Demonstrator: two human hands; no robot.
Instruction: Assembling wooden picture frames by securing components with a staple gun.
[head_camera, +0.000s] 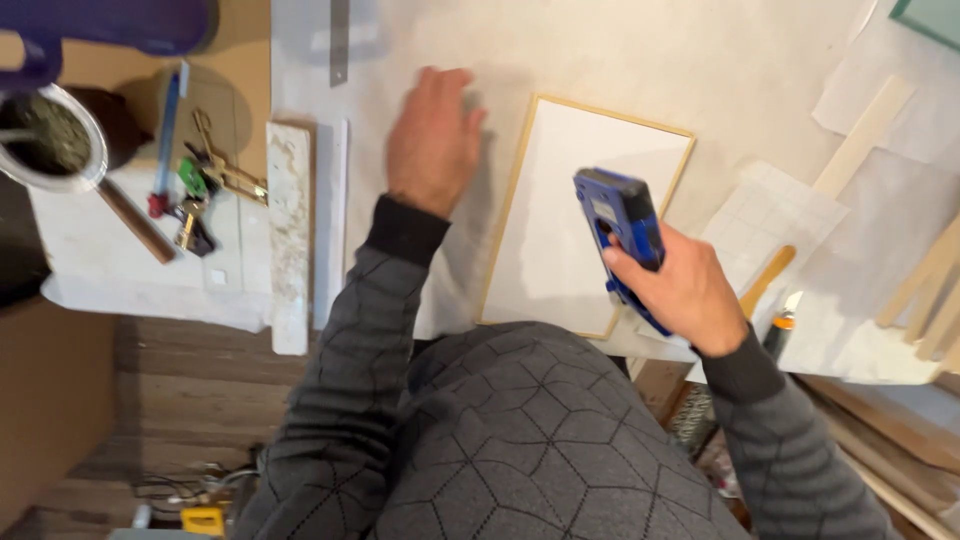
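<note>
- Head view: right hand (690, 295) is gripping a blue stapler (622, 225), fingers wrapping its body right of centre, the tool's nose pointing up-frame.
- Stapler is hanging over the right edge of a white panel (560, 200) with a thin wooden frame, lying flat mid-frame on the pale table (620, 50).
- Stapler is looking rigid and fairly heavy, a hard plastic shell; best taken round the handle, as the hand is doing.
- Panel is looking light, stiff, thin; the frame edges are likely fragile, so pressing flat seems safer than pinching.
- Left hand (432, 140) is lying open, fingers spread, palm down on the table just left of the panel, upper centre; whether it is touching the frame I cannot tell.
- Upper left: keys (205, 185) and a white slab (289, 235).
- Right side: wooden strips (930, 290).
</note>
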